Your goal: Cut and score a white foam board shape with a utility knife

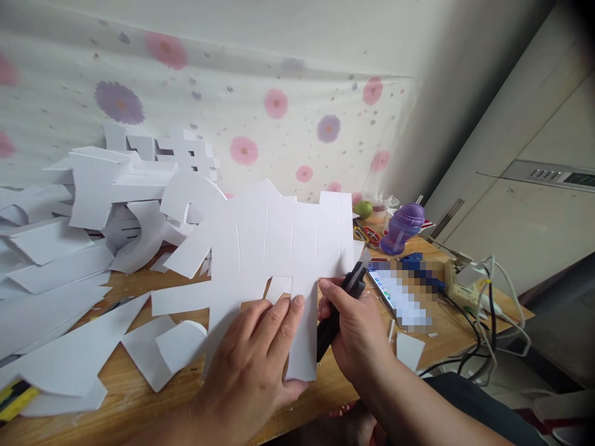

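A white foam-board or card sheet (279, 248) with several thin upright slits and a stepped top edge stands in the middle, tilted towards me. Near its lower edge is a rectangular cutout, where a small flap of the same white material shows. My left hand (255, 347) grips the sheet's lower part, fingers on the face and thumb at the bottom edge. Closed around a black utility knife (331, 328), my right hand (357, 334) is beside the sheet's right edge. The knife's blade points up and away, past the sheet's edge.
White cut pieces (139, 186) are heaped at the left on the wooden table (186, 396). At the right are a phone (395, 297), a purple bottle (403, 228), scissors (369, 236), a green fruit (363, 209), a blue tool (421, 267) and a power strip (458, 285) with cables.
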{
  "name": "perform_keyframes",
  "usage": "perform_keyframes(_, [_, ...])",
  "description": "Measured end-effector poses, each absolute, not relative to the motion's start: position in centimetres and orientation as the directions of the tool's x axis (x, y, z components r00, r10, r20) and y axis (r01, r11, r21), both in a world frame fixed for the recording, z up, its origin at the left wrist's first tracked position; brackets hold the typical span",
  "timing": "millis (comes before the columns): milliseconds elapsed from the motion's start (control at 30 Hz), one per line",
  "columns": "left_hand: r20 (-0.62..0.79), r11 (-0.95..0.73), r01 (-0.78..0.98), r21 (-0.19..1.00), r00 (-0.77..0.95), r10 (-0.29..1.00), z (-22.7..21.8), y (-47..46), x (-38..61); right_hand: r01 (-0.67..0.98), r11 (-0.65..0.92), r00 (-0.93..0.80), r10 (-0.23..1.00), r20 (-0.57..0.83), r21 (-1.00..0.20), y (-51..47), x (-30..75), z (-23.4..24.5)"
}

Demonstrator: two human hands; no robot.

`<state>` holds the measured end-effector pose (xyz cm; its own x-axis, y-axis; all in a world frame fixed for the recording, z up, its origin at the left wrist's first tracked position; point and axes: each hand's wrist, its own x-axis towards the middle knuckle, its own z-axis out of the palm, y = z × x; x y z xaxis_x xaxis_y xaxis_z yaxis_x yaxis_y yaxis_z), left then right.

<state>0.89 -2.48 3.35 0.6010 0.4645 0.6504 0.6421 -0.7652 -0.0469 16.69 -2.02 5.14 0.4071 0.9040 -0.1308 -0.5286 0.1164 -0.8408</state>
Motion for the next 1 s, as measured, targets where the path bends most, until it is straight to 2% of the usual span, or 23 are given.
perform_keyframes(233, [0.642, -0.761, 0.648, -0.040, 0.600, 0.477, 3.1, -2.7, 1.1, -0.562, 0.106, 0.418, 0.892, -0.171, -0.820, -1.8, 16.1, 5.0])
perform_keyframes(500, [0.645, -0.768, 0.640, -0.011, 0.591, 0.483, 2.9, -2.3, 1.1, -0.511, 0.108, 0.408, 0.904, -0.129, -0.853, -1.6, 16.1, 4.7])
perform_keyframes(600, [0.632, -0.767, 0.640, 0.038, 0.580, 0.515, 3.1, -1.5, 0.7, -0.308, 0.083, 0.364, 0.931, -0.037, -0.948, -1.8, 17.5, 4.2])
perform_keyframes(700, [0.597, -0.742, 0.656, 0.137, 0.543, 0.590, 3.7, -0.9, 0.0, 0.024, 0.108, 0.134, 0.985, 0.110, -0.994, -2.4, 19.9, 3.9])
perform_keyframes(767, [0.578, -0.729, 0.652, 0.207, 0.520, 0.629, 4.3, -0.8, -0.3, 0.213, 0.228, -0.078, 0.973, 0.216, -0.950, -2.9, 21.6, 3.9])
perform_keyframes(867, [0.546, -0.712, 0.635, 0.300, 0.498, 0.674, 4.9, -0.7, -0.5, 0.423, 0.412, -0.305, 0.903, 0.302, -0.807, -3.9, 23.4, 4.1])
perform_keyframes(1000, [0.511, -0.690, 0.623, 0.370, 0.484, 0.710, 5.4, -0.7, -0.5, 0.516, 0.526, -0.440, 0.840, 0.318, -0.676, -4.9, 24.1, 4.4])
